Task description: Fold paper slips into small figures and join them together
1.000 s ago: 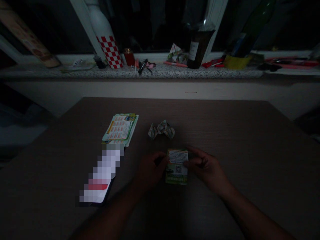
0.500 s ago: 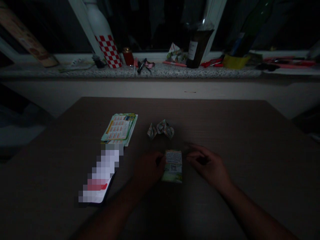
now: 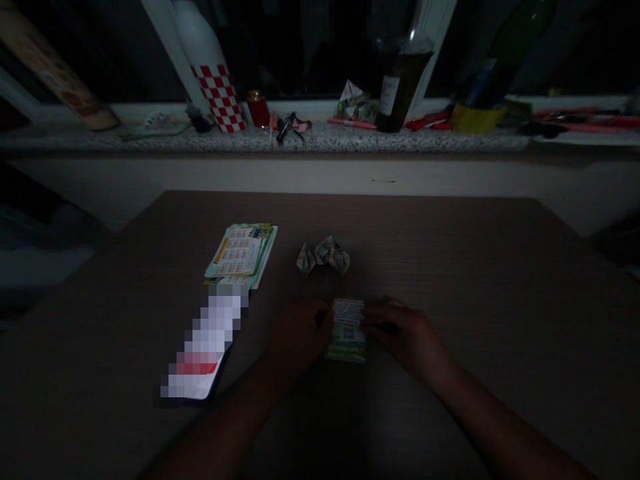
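Observation:
A small folded sheet of printed paper (image 3: 347, 333), green and white with a QR code, lies on the table between my hands. My left hand (image 3: 303, 333) pinches its left edge. At the upper right edge, the fingertips of my right hand (image 3: 403, 327) are closed on the paper. Beyond it stand several small folded paper pieces (image 3: 325, 253), pointed like origami. To the left is a stack of printed paper sheets (image 3: 240, 253), and below that a phone (image 3: 203, 353) with a blurred bright screen.
The brown table (image 3: 450, 240) reaches a wall under a granite windowsill (image 3: 310, 141). On the sill stand a white bottle with red checks (image 3: 217, 87), a red jar (image 3: 258, 110), a dark plastic cup (image 3: 395, 90) and a green bottle (image 3: 517, 53) by a yellow roll (image 3: 475, 119).
My right hand has moved left, from apart to touching the paper's right edge. My left hand keeps its hold. The whole view has shifted slightly.

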The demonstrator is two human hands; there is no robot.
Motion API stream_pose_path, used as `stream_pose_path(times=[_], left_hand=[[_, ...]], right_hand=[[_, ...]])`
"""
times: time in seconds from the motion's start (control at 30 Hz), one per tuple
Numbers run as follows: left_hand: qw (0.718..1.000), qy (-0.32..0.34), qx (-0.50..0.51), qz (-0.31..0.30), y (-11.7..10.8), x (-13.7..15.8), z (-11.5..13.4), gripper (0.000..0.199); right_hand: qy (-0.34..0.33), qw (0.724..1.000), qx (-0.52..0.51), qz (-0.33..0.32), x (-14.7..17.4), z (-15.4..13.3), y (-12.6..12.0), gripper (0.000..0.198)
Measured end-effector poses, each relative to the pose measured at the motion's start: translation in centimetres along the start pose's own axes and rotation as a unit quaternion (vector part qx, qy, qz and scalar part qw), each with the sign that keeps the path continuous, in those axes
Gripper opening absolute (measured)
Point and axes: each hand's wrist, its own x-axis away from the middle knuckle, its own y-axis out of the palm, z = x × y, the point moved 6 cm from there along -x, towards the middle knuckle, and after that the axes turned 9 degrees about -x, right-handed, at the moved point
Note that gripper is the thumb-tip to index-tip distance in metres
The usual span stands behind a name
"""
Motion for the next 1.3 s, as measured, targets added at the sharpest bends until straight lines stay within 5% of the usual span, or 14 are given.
stream_pose_path(times=[0.57,1.13,1.2,1.3], left_hand=[[1.0,0.005,-0.021,0.0,0.1,0.0,-0.1,0.03],[1.0,0.001,0.011,0.002,-0.2,-0.1,-0.1,0.028],[0.998,-0.013,0.067,0.003,-0.5,-0.1,-0.3,0.026],[0.982,-0.047,0.18,0.024,-1.1,0.0,-0.7,0.023]], right_hand=[[0.059,0.996,0.051,-0.052,0.7,-0.6,-0.3,0.052],[0.033,0.986,0.156,-0.053,0.6,-0.1,-0.7,0.1],[0.031,0.988,0.148,-0.033,0.2,-0.1,-1.1,0.098],[0.012,0.993,0.115,0.017,-0.2,-0.5,-2.0,0.07]])
